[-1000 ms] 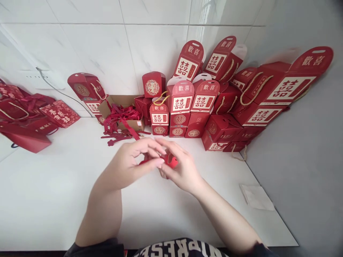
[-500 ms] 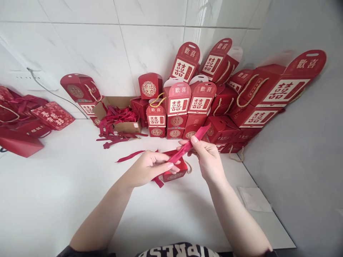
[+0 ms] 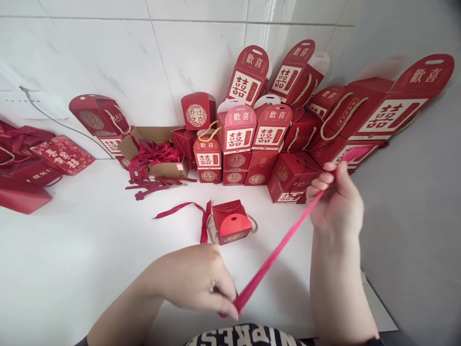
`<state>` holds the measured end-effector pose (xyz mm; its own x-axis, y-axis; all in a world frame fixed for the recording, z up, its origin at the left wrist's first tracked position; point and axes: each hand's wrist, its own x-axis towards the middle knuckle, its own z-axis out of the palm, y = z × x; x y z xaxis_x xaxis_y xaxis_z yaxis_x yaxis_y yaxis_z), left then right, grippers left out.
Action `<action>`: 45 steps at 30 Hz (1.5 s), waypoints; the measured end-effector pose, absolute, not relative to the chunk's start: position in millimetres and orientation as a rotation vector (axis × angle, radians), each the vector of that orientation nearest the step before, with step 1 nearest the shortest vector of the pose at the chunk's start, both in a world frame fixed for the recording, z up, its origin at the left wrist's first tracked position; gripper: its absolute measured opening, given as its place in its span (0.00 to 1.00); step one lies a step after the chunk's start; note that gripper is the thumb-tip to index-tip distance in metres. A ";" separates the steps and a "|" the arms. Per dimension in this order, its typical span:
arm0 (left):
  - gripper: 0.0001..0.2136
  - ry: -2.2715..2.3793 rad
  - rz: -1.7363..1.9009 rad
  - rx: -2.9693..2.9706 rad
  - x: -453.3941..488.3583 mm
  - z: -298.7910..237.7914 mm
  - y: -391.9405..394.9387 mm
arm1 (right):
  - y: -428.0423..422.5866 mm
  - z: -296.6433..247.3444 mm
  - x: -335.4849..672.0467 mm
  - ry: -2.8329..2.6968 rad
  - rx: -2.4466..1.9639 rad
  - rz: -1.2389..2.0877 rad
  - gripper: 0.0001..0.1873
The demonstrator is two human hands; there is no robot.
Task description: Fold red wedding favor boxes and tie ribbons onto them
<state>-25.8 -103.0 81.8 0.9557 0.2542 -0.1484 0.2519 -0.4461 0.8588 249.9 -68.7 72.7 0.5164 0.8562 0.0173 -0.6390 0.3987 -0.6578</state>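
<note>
A red ribbon (image 3: 284,240) is stretched taut on a slant between my two hands. My left hand (image 3: 196,283), low and near my body, pinches its lower end. My right hand (image 3: 336,199), raised at the right, is closed round its upper end, which pokes out past the fingers. Beyond the ribbon a small red gift box (image 3: 231,222) with a rope handle stands on the white table (image 3: 72,269). A second red ribbon (image 3: 194,211) lies against the box's left side.
A pile of red gift boxes (image 3: 273,129) with rope handles is stacked against the tiled wall at the back right. An open cardboard box of red ribbons (image 3: 156,154) sits at back centre. Red paper bags (image 3: 32,163) lie at far left.
My hands have pulled apart: the left came down toward my body, the right went up and right, drawing the ribbon out straight. The small box, covered by my hands before, now stands free.
</note>
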 end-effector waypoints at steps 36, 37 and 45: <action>0.17 1.264 0.415 1.819 -19.3 39.4 -49.3 | -119.9 -32.2 157.1 -0.871 -1.033 1.779 0.26; 0.17 1.252 0.417 1.796 -18.5 39.2 -49.3 | -119.6 -32.2 156.6 -0.882 -1.030 1.768 0.26; 0.17 1.172 0.367 1.722 -10.3 31.7 -48.0 | -122.2 -30.9 154.4 -1.083 -1.179 1.567 0.29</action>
